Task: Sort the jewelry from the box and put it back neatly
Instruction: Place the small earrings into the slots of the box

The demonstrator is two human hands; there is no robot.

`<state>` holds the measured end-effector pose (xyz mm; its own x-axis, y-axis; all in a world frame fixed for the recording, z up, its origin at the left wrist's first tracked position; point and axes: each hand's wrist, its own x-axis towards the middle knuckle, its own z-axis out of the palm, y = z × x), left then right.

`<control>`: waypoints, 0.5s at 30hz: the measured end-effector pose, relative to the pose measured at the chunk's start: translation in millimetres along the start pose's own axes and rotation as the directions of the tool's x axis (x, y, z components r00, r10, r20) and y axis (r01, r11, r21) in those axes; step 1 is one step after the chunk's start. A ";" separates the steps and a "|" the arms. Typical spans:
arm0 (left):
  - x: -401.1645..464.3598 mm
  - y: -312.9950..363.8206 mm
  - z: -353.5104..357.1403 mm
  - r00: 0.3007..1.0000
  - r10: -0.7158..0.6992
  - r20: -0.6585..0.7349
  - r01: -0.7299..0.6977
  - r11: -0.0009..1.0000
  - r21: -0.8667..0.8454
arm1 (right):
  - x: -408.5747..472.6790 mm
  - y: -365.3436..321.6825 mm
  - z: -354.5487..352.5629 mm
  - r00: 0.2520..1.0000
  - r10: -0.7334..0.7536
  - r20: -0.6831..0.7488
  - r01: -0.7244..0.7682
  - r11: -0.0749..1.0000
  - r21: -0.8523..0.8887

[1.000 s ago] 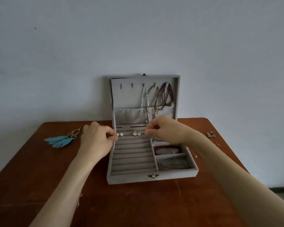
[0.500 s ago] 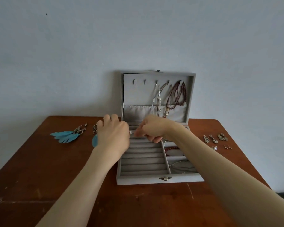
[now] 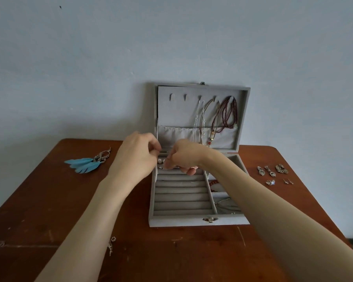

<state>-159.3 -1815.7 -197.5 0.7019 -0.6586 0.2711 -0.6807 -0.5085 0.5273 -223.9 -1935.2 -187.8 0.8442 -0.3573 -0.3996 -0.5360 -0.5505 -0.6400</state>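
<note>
grey jewelry box, sorting in progress: hands at the top ring row

item: jewelry box (image 3: 196,219), grey velvet, lid upright against the wall, standing mid-table (image 3: 49,200). necklaces (image 3: 216,117) hang from the lid hooks. small pearl studs (image 3: 161,160) sit in the rearmost ring slot.

hands: left hand (image 3: 137,157) fingers curled at the box's rear left corner, tips drawn together; what they pinch, if anything, cannot be told. right hand (image 3: 183,156) curled over the same row, fingertips pressed down beside the studs, apparently pinching something small, though it is hidden.

change: half a second ago the left hand lay flatter, covering the studs; it has since drawn aside and the studs show again. judged: one small piece is being seated in the ring rolls.

outstanding: blue feather earrings (image 3: 86,162) on the table left of the box; loose silver earrings (image 3: 272,171) right of it, well apart. sorting looks roughly midway.
</note>
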 end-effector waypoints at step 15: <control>-0.8 -9.9 0.2 0.981 -0.120 0.155 0.130 0.990 -0.059 | 0.5 -6.1 3.9 0.997 0.072 -0.040 -0.073 0.997 -0.009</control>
<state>-153.2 -1810.2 -203.1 0.7372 -0.6711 0.0778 -0.5701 -0.5561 0.6048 -220.1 -1929.1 -186.6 0.8021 -0.4264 -0.4181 -0.5961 -0.5298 -0.6033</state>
